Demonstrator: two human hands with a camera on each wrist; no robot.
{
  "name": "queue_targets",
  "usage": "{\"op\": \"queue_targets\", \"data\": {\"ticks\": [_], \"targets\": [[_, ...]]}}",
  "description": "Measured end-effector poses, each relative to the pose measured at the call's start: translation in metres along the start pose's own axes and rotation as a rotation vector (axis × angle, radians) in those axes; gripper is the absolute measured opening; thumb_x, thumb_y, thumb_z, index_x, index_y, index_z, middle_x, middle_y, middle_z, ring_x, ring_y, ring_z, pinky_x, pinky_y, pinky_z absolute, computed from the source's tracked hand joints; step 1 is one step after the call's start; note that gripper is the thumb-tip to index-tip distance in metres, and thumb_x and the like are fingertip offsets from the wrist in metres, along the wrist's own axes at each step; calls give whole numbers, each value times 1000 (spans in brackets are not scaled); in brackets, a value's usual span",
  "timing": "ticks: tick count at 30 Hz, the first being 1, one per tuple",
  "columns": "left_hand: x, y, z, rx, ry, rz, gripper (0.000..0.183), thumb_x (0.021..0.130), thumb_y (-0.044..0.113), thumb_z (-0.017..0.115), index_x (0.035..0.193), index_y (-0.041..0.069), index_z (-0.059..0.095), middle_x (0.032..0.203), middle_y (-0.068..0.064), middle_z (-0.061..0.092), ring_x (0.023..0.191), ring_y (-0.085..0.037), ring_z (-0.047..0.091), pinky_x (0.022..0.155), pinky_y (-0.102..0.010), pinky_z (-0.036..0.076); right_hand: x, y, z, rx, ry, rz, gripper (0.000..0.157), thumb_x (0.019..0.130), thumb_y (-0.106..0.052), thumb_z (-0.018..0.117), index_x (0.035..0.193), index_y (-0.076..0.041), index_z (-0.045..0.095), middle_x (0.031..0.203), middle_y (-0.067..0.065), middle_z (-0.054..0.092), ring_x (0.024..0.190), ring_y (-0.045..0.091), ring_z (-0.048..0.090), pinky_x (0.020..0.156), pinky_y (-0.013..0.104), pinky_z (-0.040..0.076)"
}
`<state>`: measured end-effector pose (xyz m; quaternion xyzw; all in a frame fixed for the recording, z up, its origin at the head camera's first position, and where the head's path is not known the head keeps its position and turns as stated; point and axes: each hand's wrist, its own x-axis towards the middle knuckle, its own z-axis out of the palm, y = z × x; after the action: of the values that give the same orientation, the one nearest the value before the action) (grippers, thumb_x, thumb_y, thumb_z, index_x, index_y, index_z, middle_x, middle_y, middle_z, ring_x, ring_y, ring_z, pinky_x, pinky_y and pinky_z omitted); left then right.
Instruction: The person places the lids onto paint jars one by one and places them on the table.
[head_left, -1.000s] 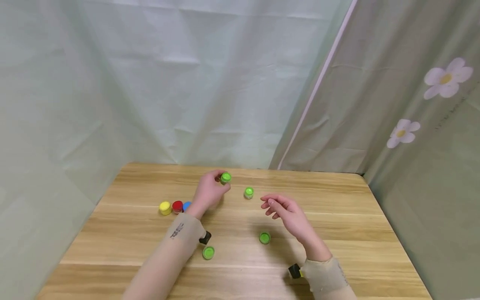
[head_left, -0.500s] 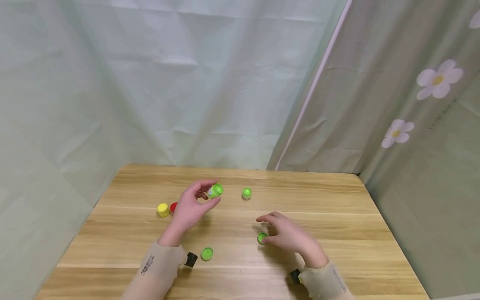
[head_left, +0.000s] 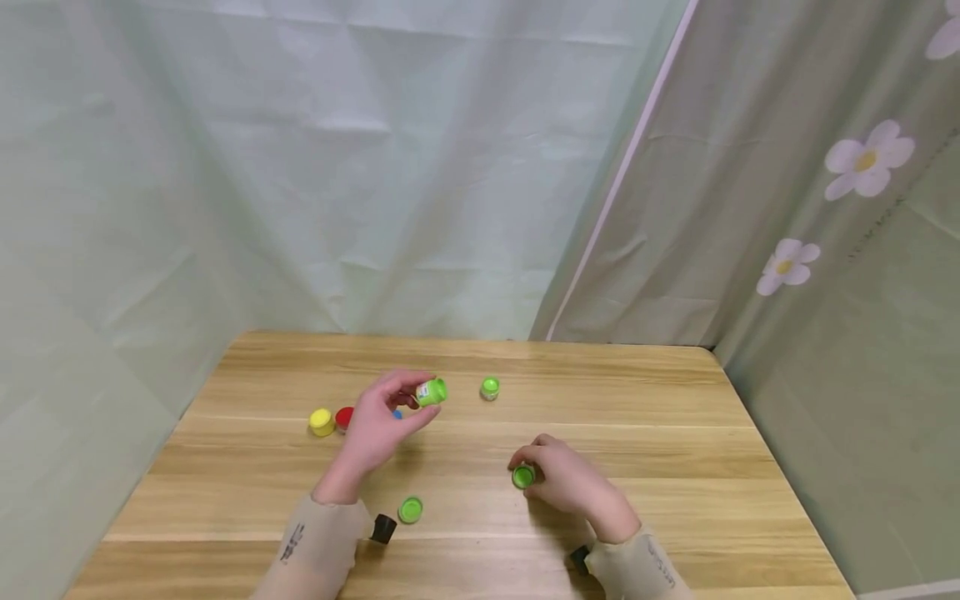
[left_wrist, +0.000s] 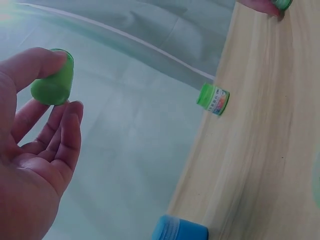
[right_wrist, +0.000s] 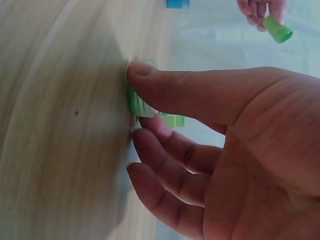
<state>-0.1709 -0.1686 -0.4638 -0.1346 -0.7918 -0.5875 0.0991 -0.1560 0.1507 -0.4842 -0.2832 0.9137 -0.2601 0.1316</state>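
Note:
My left hand point(head_left: 381, 425) holds a small green jar point(head_left: 432, 392) with a label above the table, pinched between thumb and fingers. The jar is tilted, its mouth to the right in the head view. In the left wrist view the thumb lies over the green jar point(left_wrist: 55, 82). Low on the table, my right hand point(head_left: 562, 475) has thumb and fingers around a round green lid point(head_left: 522, 477); in the right wrist view the thumb partly hides this lid point(right_wrist: 136, 102). A second green lid point(head_left: 410, 510) lies to its left, near the left wrist.
Another labelled green jar point(head_left: 490, 389) stands toward the back of the wooden table point(head_left: 637, 400). Yellow point(head_left: 322, 422), red point(head_left: 345, 418) and blue point(head_left: 397, 414) pots stand at the left, the last two partly behind the left hand. Curtains point(head_left: 420, 208) hang behind the table.
My left hand has come back toward me and left with the green jar, now tilted on its side. My right hand has come down to the green lid and closed its fingers around it.

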Motion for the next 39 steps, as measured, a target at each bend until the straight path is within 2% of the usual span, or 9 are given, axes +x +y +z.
{"op": "queue_targets", "data": {"ticks": [4,8,13,17,20,24,27,34,39], "targets": [[-1,0,1,-22,-13,-2,40,93,14,86,132,14,75,122,-1,69,99,-22,63,91,-35,57,2,3,0,14,-5,-1,30,88,-8,88,114,-16,75,102,-2,62,90,14,60,80,35,54],[-2,1,3,-102,-13,-37,44,93,12,86,134,11,72,121,-5,70,101,-23,65,92,-33,57,6,4,-3,83,26,7,25,91,-13,85,112,-15,70,94,-4,63,85,13,60,75,31,53],[-3,5,6,-244,6,-88,45,91,7,86,132,6,68,122,-11,69,104,-23,65,92,-28,58,8,-5,-19,215,179,-8,29,95,-16,77,121,-16,66,93,-6,64,84,11,62,73,30,56],[-5,8,8,-295,3,-99,44,91,5,86,131,4,68,121,-11,69,103,-23,64,88,-26,58,8,-23,-36,338,328,-39,30,103,-18,70,133,-19,69,97,-7,67,88,14,65,75,32,57],[-6,7,11,-302,-10,-101,42,91,4,85,130,4,69,118,-10,70,101,-22,64,85,-25,58,10,-37,-46,446,421,-66,22,104,-19,71,127,-19,71,104,-5,69,99,16,65,82,33,56],[-7,5,17,-318,-25,-86,41,91,2,84,129,2,70,114,-8,72,99,-20,66,81,-25,59,13,-53,-53,635,491,-103,19,100,-15,77,115,-14,66,116,2,70,110,23,63,87,34,54],[-8,4,22,-327,-38,-54,40,92,1,84,129,1,72,111,-8,74,97,-20,68,79,-26,59,17,-61,-52,717,508,-124,21,98,-9,77,113,-8,64,120,8,70,113,27,63,87,33,53],[-11,7,28,-290,-65,-24,38,95,4,81,132,4,74,109,-8,73,96,-21,67,79,-26,59,19,-66,-46,726,445,-87,39,107,-18,68,146,-18,66,131,13,67,105,26,66,86,30,56],[-10,12,29,-284,-73,-2,38,97,3,78,134,2,72,108,-9,72,95,-22,66,80,-26,59,22,-68,-43,707,418,-144,35,106,-18,71,140,-18,70,133,10,65,111,23,62,87,31,56]]}}
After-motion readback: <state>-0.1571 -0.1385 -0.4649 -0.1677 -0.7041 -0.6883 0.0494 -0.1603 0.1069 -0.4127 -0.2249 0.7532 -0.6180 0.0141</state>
